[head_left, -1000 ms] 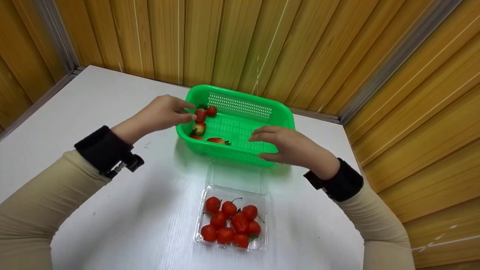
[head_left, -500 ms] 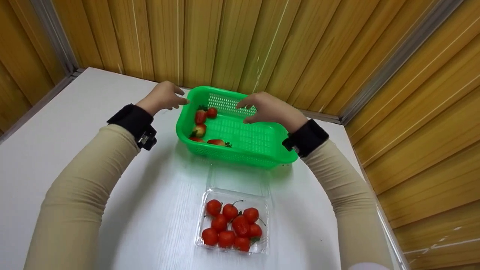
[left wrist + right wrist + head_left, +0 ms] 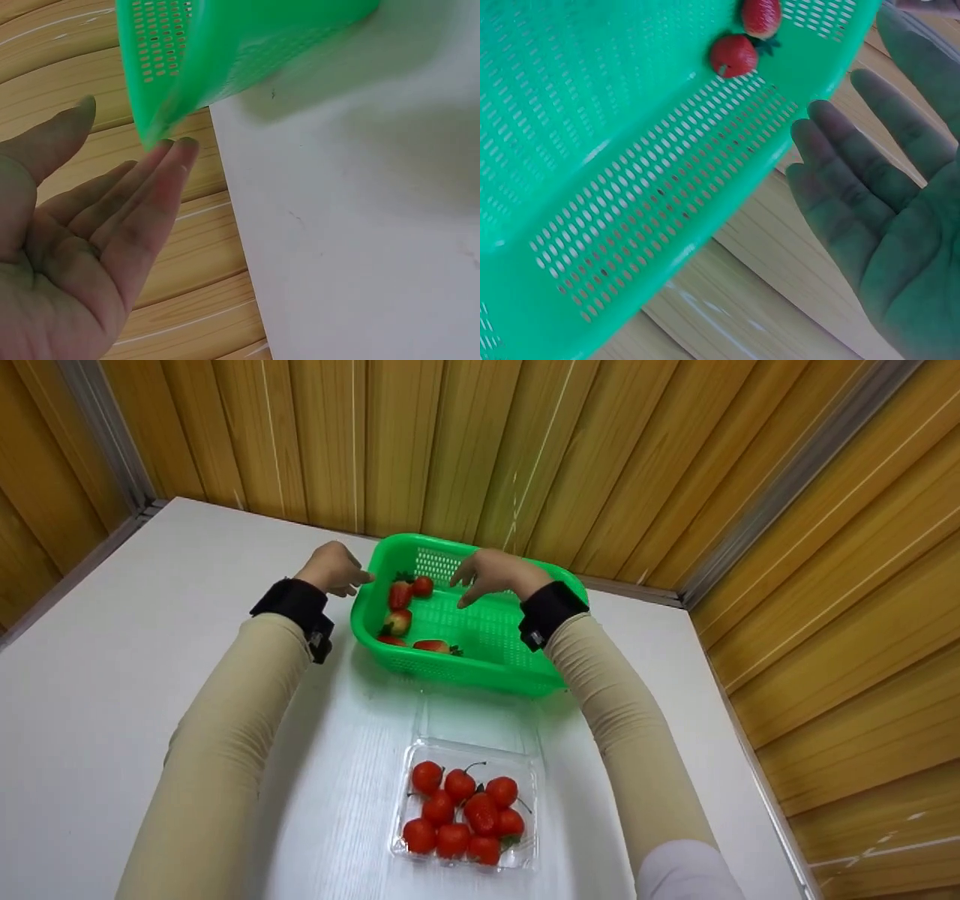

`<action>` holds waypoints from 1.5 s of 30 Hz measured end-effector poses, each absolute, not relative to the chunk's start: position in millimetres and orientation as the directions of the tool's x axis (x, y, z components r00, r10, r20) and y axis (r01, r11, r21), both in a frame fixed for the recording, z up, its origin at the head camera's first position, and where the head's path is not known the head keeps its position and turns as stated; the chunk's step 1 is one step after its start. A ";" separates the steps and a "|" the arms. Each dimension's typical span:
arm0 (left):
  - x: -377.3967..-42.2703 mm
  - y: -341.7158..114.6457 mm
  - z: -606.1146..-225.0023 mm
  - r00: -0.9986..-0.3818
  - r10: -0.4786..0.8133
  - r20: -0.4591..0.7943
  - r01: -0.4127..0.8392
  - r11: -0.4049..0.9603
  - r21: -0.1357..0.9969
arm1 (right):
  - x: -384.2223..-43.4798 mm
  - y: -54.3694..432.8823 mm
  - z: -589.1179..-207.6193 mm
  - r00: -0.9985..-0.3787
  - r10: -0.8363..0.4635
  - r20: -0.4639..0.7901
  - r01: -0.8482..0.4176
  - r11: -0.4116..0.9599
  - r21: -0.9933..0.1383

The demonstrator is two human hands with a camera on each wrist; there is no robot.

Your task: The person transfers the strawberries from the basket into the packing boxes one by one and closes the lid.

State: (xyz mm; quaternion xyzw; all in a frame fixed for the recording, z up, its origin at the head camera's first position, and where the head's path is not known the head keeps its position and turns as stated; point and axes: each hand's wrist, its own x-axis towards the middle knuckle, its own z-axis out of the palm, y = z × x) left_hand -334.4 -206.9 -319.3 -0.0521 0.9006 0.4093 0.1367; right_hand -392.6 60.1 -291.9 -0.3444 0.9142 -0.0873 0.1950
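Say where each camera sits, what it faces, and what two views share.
Head: on the head, facing forward and down at the green basket and clear container; left hand, right hand and sleeves show.
Left wrist: on that wrist, facing part of the basket, white table and wood-grain wall; the left hand shows.
Right wrist: on that wrist, facing into the basket; the right hand shows.
Shared: head and right wrist both show the basket and a pair of red fruits inside.

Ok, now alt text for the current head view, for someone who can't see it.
A left hand is beside the left end of a green basket with a few red fruits inside, and the right hand is over the basket. Nearer the camera, a clear plastic box of more red fruit sits on a white table.
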 end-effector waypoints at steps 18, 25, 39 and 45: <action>-342.6 -194.7 -339.7 -0.956 -0.021 -0.293 -0.223 0.700 0.678 | -383.4 30.0 -346.7 -0.573 -0.666 -0.477 -0.645 0.726 -0.239; -336.8 -186.0 -331.3 -0.959 -0.018 -0.284 -0.186 0.795 0.577 | -381.4 28.5 -358.3 -0.554 -0.642 -0.530 -0.643 0.734 -0.218; -325.4 -179.8 -333.2 -0.974 -0.023 -0.227 -0.135 0.860 0.492 | -377.4 26.6 -373.6 -0.527 -0.662 -0.534 -0.610 0.731 -0.304; -324.1 -181.8 -334.5 -0.971 -0.034 -0.238 -0.154 0.847 0.509 | -377.0 23.4 -377.1 -0.523 -0.659 -0.541 -0.616 0.731 -0.294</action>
